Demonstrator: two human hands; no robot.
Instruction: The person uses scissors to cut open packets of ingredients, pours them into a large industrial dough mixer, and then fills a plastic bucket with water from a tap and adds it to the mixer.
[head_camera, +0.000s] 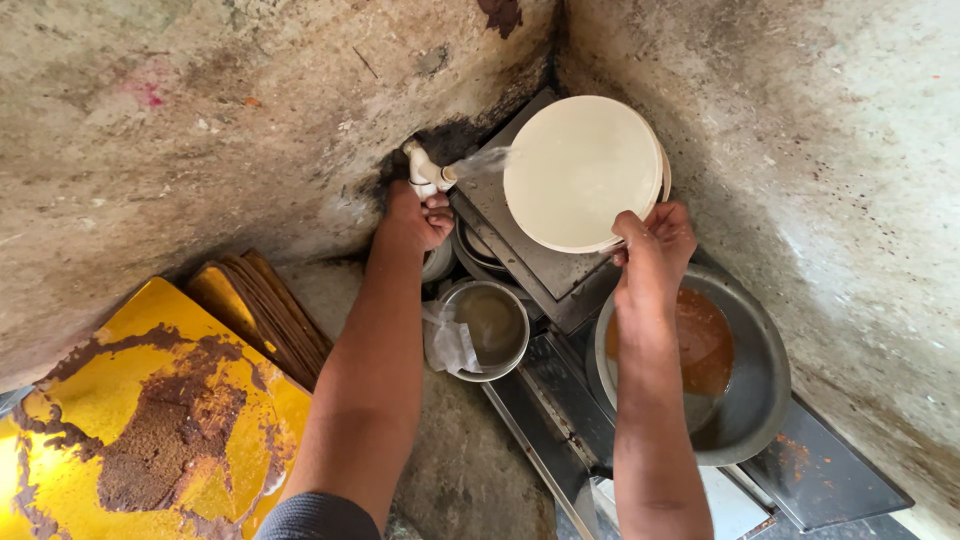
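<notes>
My left hand (415, 218) grips the white tap (425, 172) that juts from the stained wall, and water sprays out of it to the right. My right hand (655, 245) holds two stacked cream round plates (580, 170) by their lower edge, tilted into the spray. Below the plates lies a dark flat metal tray (540, 262).
A large steel basin (760, 385) with brown water sits under my right forearm. A small steel bowl (490, 325) with a crumpled plastic bag (448, 345) lies between my arms. Gold boards (150, 410) smeared with brown residue lean at the left. Concrete walls meet in a corner behind.
</notes>
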